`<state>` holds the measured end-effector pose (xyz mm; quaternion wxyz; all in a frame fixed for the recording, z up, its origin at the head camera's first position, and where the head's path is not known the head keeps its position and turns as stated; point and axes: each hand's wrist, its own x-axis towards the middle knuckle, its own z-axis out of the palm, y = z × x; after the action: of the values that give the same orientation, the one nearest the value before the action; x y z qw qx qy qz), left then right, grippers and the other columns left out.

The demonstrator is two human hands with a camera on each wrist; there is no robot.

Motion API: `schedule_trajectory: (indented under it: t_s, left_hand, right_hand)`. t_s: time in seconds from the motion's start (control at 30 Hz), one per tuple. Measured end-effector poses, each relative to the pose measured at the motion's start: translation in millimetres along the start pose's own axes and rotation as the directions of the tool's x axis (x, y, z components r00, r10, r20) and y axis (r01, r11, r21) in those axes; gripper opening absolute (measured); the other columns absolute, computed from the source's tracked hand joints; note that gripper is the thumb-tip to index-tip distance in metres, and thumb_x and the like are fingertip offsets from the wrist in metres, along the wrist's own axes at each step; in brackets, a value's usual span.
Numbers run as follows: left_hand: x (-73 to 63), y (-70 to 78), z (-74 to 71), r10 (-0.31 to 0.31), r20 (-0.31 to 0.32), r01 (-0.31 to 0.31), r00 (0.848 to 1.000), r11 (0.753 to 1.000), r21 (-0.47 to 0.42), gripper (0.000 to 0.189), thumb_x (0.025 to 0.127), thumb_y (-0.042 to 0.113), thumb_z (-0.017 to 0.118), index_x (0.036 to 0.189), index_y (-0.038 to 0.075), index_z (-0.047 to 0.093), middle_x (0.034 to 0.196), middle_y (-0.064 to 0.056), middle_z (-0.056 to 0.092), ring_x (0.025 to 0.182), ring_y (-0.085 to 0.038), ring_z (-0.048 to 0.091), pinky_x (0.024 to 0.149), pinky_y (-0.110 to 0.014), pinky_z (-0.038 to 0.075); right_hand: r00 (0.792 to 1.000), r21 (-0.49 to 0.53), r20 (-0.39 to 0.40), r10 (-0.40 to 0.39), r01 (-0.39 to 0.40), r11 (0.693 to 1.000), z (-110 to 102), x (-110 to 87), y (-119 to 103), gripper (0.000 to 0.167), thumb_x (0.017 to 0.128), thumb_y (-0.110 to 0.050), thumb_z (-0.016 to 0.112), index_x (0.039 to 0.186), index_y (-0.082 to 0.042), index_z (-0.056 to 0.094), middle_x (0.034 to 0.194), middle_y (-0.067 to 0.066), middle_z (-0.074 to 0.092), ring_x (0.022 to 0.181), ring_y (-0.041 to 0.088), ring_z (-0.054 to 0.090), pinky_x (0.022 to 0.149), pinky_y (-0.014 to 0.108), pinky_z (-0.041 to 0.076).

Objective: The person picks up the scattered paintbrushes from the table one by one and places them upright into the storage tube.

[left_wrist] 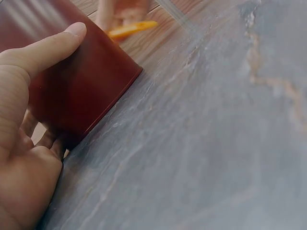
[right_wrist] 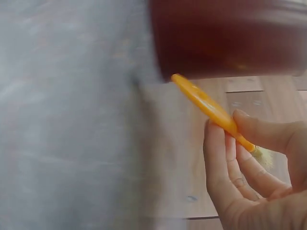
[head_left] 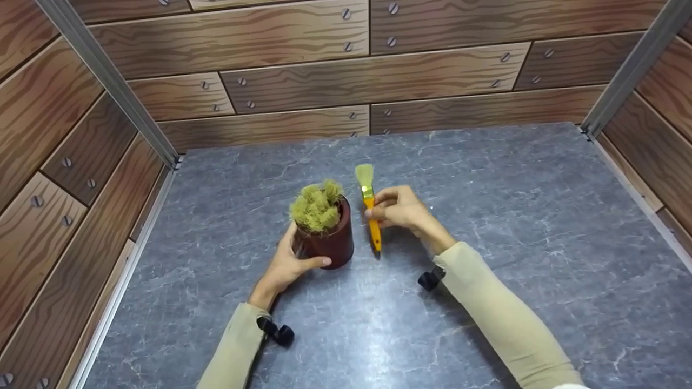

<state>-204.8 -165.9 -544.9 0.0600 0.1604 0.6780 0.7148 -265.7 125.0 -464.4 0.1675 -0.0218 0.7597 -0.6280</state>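
A dark red cylindrical pot (head_left: 334,243) stands on the table with a tuft of yellow-green moss (head_left: 316,208) filling its top. My left hand (head_left: 286,265) grips the pot from its left side, thumb across the front; in the left wrist view the pot's base (left_wrist: 108,108) meets the tabletop. To the right of the pot, my right hand (head_left: 400,208) pinches a paintbrush (head_left: 374,229) by its orange handle, between thumb and fingers. The pale bristles (head_left: 365,174) point away from me and the handle's end points toward me. Brush and pot are apart in the head view.
The grey marbled tabletop (head_left: 513,216) spreads around both hands. Wood-patterned panels (head_left: 303,65) wall it in at the back and both sides, with metal posts (head_left: 627,70) at the rear corners. A small black camera (head_left: 431,278) sits at each wrist.
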Motion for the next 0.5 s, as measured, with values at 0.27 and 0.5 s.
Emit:
schedule_trajectory:
  t_s: [0.27, 0.5]
  left_hand:
    - [-0.3, 0.7, -0.5, -0.027, 0.001, 0.027, 1.000, 1.000, 0.001, 0.118, 0.078, 0.010, 0.097, 0.170, 0.023, 0.026, 0.166, -0.004, 0.046, 0.157, -0.022, 0.039, 0.133, -0.038, 0.030]
    - [-0.6, 0.2, 0.3, -0.010, 0.008, 0.010, 1.000, 1.000, 0.009, 0.119, 0.078, 0.007, 0.096, 0.171, 0.024, 0.024, 0.168, -0.004, 0.044, 0.158, -0.023, 0.038, 0.134, -0.040, 0.028]
  right_hand:
    - [0.987, 0.098, 0.036, -0.154, 0.150, 0.984, -9, -23.1, -44, 0.029, 0.098, 0.005, 0.073, 0.126, 0.009, 0.070, 0.114, 0.024, 0.078, 0.096, 0.030, 0.080, 0.093, 0.046, 0.066]
    - [0.954, 0.161, 0.030, -0.298, 0.289, 0.944, -4, -37.8, -67, 0.032, 0.097, 0.012, 0.068, 0.129, 0.013, 0.067, 0.118, 0.030, 0.075, 0.098, 0.027, 0.081, 0.093, 0.041, 0.066]
